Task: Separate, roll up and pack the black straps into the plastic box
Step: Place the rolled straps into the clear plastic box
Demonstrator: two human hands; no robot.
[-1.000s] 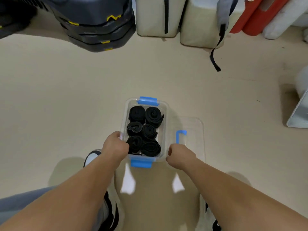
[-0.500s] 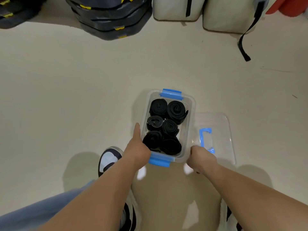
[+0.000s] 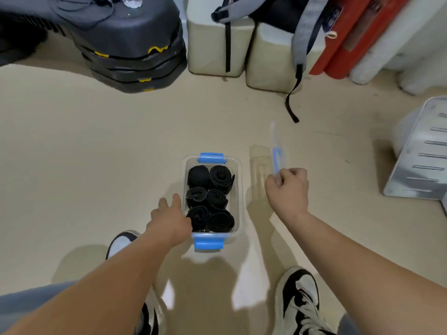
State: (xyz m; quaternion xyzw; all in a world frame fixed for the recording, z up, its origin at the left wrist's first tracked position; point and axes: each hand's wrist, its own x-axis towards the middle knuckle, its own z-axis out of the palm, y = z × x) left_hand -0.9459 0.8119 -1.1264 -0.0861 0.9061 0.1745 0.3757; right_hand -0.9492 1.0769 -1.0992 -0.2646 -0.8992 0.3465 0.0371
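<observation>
On the floor (image 3: 96, 165), your right hand (image 3: 289, 187) is gripping the upended lid (image 3: 275, 151) just right of the box (image 3: 238, 189) lying lengthwise away from you, your open left hand (image 3: 169, 218) touching its left wall.

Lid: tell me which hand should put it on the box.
Right. The right hand grips the lid, tilted up beside the box; the left hand lies open against the box's left wall.

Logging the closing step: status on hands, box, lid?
Left hand touches plastic box wall, fingers straight. Right hand grips clear lid, tilted, beside box. Six rolled black straps inside. Nothing over opening.
</observation>
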